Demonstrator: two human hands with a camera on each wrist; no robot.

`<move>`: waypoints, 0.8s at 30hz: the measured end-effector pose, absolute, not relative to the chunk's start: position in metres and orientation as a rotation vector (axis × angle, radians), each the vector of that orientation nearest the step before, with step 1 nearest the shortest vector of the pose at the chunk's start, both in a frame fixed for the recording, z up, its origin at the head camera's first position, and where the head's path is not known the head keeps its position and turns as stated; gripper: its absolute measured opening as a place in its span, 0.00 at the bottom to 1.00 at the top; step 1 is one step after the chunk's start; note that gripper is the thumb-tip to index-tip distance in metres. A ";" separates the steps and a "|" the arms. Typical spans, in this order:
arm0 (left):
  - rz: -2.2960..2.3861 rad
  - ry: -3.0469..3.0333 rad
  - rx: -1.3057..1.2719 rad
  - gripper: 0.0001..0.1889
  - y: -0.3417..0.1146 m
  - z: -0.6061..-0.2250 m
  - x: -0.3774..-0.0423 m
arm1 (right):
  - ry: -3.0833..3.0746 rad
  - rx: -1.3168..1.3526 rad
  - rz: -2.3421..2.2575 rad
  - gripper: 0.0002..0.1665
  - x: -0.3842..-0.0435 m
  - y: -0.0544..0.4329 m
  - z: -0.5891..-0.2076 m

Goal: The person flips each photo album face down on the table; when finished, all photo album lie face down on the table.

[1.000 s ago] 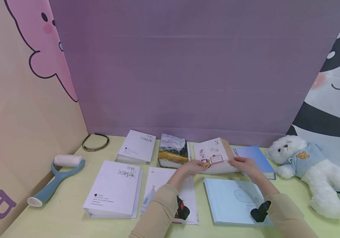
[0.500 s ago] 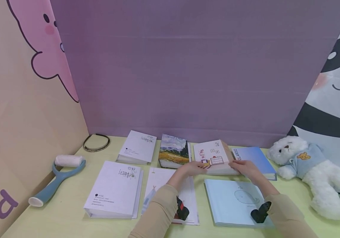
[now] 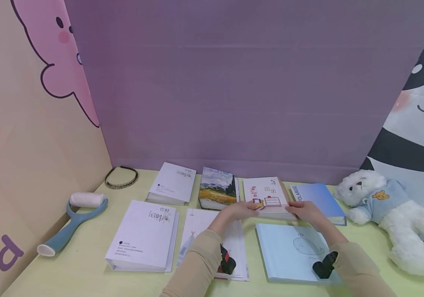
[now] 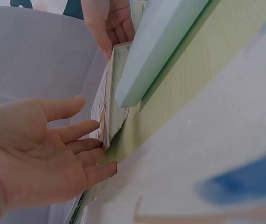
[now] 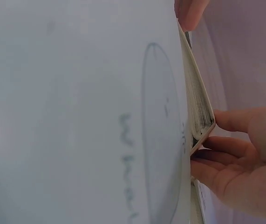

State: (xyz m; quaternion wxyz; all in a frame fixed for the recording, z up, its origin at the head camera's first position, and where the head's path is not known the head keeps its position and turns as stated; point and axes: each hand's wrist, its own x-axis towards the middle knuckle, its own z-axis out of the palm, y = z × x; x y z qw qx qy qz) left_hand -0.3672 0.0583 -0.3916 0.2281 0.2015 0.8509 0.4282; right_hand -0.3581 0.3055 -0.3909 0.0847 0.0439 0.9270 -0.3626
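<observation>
In the head view, a photo album (image 3: 265, 190) with a drawn room on its cover lies near the back, between my two hands. My left hand (image 3: 239, 210) is at its near left corner. The left wrist view shows those fingers (image 4: 84, 145) fairly straight, their tips at the album's edge, with the thumb held away. At the near right corner is my right hand (image 3: 306, 210). Seen from the right wrist, its thumb and fingers (image 5: 223, 158) pinch that corner beside the page edges (image 5: 198, 100). A pale blue whale-cover album (image 3: 290, 251) lies just in front.
To the left of the held album are a landscape-cover book (image 3: 217, 187) and two white albums (image 3: 141, 235). A blue Polaroid album (image 3: 317, 200) and a white plush bear (image 3: 386, 210) sit right. A lint roller (image 3: 72, 225) and hairband (image 3: 121, 178) lie far left.
The album between my hands has come down from a tilt, its raised far right side lowering until it lies flatter. Both hands stay at its near corners.
</observation>
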 end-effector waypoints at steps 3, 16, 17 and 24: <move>1.193 2.330 0.524 0.26 0.058 -0.391 -0.367 | 2.771 0.112 -1.056 0.38 -0.359 0.303 -0.391; 1.176 2.341 0.515 0.25 0.061 -0.390 -0.368 | 2.818 0.024 -0.974 0.36 -0.361 0.301 -0.387; 1.170 2.342 0.517 0.24 0.061 -0.391 -0.368 | 2.818 0.024 -0.973 0.37 -0.362 0.302 -0.388; 1.157 2.343 0.541 0.24 0.060 -0.393 -0.369 | 2.813 0.021 -0.977 0.37 -0.364 0.304 -0.391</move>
